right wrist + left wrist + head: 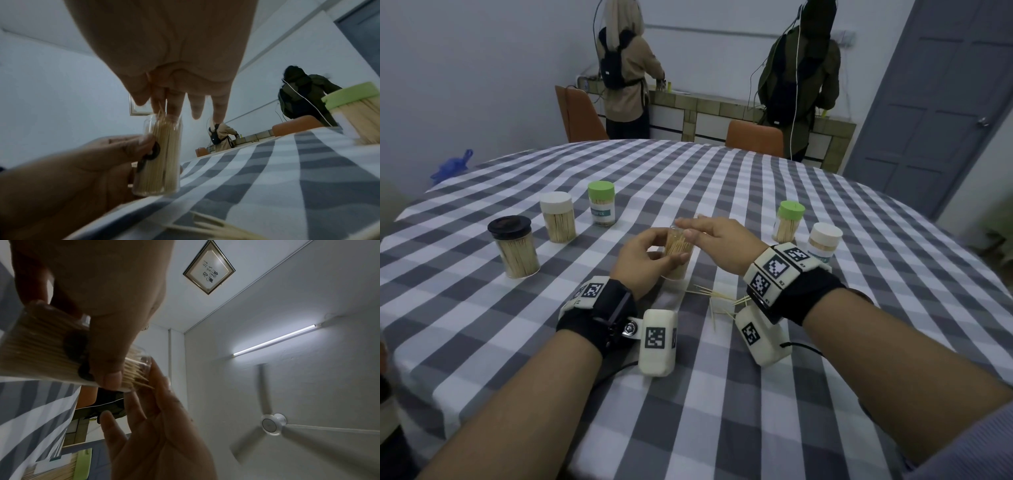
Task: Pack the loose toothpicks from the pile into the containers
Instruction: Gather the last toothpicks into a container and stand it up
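Your hands work at the open jar (678, 253) in the middle of the checked table (825, 394).

Your left hand (643, 262) curls its fingers and thumb around the clear jar, which stands upright and is nearly full of toothpicks. Your right hand (717, 240) lies over the mouth with fingers straight, their tips (171, 107) touching the toothpick ends; it seems to grip nothing, though the view is blurred. A few loose toothpicks (717, 299) lie near you, just beside your right wrist. Three closed jars stand to the left: black lid (509, 226), white lid (556, 202), green lid (601, 190). Two more stand to the right (791, 210). The labels have writing, but it is too small to read.
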